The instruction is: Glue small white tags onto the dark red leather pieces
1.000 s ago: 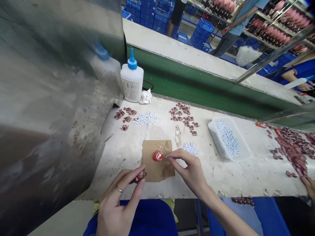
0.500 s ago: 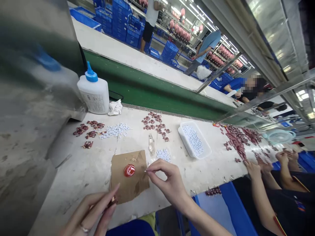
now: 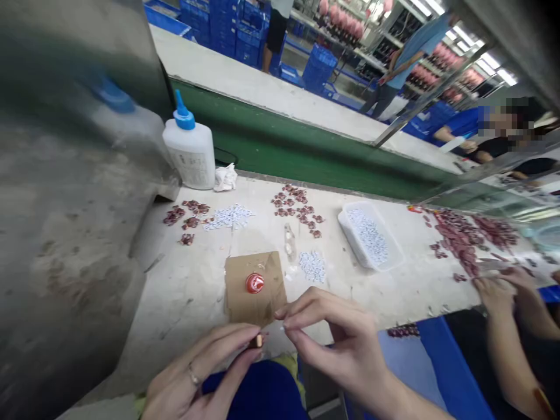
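My left hand [image 3: 210, 364], a ring on one finger, pinches a small dark brown piece with a tan end [image 3: 258, 340] just over the table's front edge. Close by on the right, my right hand [image 3: 339, 332] holds a tiny white piece [image 3: 282, 328] between thumb and fingertips. Beyond both hands lies a square of brown cardboard [image 3: 236, 265] with a round red cap [image 3: 254, 283] on it; white material shows inside the cap. Small white-blue pieces [image 3: 312, 266] are heaped right of the cardboard. Several small brown-red figure-like parts [image 3: 297, 204] lie farther back.
A white glue bottle with blue nozzle [image 3: 192, 154] and crumpled tissue [image 3: 226, 177] stand at the back left, beside a metal panel [image 3: 87, 233]. A plastic tub [image 3: 396, 259] holds white-blue pieces. At right, a co-worker's hands [image 3: 499, 291] are near piled reddish parts [image 3: 459, 233].
My left hand has moved right and turned, showing the brown piece's tan end. My right hand has come away from the cardboard, nearer my left. The view has shifted.
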Demonstrator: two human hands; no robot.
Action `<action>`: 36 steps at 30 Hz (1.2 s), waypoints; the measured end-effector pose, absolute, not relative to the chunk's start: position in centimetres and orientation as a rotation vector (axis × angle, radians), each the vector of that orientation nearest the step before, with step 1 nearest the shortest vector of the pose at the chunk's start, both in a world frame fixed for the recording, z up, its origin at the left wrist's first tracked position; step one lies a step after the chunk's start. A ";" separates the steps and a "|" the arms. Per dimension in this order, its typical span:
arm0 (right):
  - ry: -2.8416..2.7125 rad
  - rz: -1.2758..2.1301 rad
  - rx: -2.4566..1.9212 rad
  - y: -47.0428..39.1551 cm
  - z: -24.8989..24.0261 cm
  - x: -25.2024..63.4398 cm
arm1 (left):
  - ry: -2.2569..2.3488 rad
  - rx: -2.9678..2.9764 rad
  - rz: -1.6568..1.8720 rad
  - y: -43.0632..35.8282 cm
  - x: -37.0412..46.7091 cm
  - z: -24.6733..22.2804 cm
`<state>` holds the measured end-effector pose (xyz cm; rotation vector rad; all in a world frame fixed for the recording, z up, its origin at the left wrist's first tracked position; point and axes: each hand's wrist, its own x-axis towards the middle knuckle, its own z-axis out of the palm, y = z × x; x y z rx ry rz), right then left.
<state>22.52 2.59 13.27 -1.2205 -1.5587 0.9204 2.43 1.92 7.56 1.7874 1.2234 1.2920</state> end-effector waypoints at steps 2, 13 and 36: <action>-1.560 0.944 -1.189 2.5 13.4 22.1 | 1.135 1.830 1.264 2.1 2.4 8.0; -1.555 1.044 -1.212 2.5 13.4 21.3 | 1.116 1.858 1.230 2.4 2.1 8.5; -1.839 0.820 -1.165 2.7 13.1 22.3 | 1.062 1.946 1.314 3.5 2.7 7.9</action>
